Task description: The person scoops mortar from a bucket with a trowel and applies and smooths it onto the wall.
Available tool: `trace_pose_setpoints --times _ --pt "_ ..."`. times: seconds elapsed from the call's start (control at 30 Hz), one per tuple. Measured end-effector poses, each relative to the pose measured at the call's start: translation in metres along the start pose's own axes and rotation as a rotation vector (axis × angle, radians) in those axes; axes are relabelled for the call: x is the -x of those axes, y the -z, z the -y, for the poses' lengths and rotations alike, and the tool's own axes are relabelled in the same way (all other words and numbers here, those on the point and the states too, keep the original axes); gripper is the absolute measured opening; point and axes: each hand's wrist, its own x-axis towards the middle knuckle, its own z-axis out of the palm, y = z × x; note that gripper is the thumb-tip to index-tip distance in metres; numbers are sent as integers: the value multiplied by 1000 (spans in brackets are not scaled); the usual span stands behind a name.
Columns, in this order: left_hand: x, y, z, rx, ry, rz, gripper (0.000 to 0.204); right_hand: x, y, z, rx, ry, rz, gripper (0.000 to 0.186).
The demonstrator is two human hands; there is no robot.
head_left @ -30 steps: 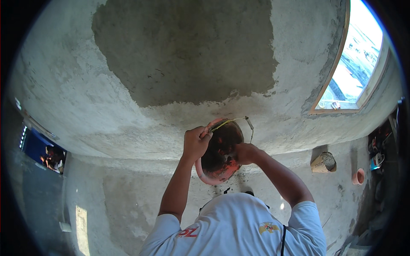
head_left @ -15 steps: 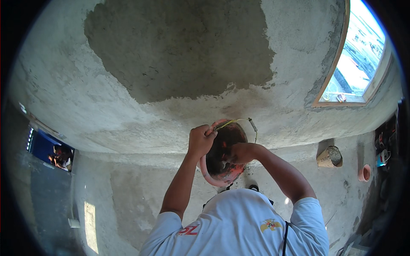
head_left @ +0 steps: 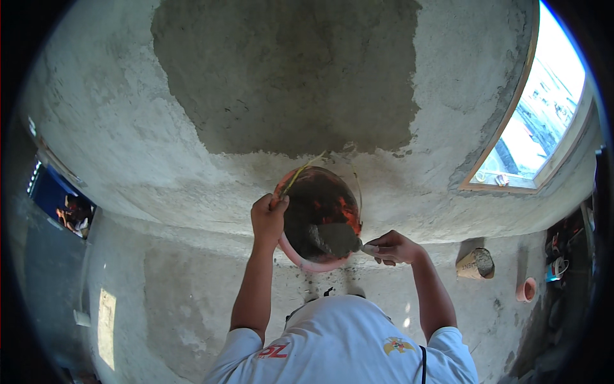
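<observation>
Nearest, a white shirt (head_left: 345, 345) at the lower edge, both forearms rising from it toward the wall.

Just beyond, on the left, left hand (head_left: 268, 217) clamped on the near-left rim of the orange bucket (head_left: 320, 217), fingers (head_left: 265, 205) curled fully closed over the edge, thumb tucked inside by the yellow cord. Held up tilted, mouth toward the camera, wet grey mortar (head_left: 332, 238) pooled at the low lip. Risk here, as a judgement: one-handed grip on a heavy, tilted pail, so a slip of the rim or a little more tilt could dump mortar down onto the shirt and floor.

On the right, right hand (head_left: 393, 248) pinched shut on the grip of a tool whose tip meets the mortar at the bucket's lower right edge; cannot tell the tool's kind, too little showing. Too full a scoop could shed lumps before reaching the wall.

Farther off, rough plastered wall (head_left: 128, 141), with a darker damp patch (head_left: 288, 77) directly above the bucket. Far right, a bright window (head_left: 537, 121); below it a cement bag (head_left: 476, 264) and a small orange pot (head_left: 526, 289) on the floor.
</observation>
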Motion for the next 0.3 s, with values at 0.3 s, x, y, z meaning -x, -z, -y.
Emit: trace_pose_setpoints --times 0.3 --pt "1 -6 -14 -195 -119 15 36 -5 -10 9 220 -120 -187 35"
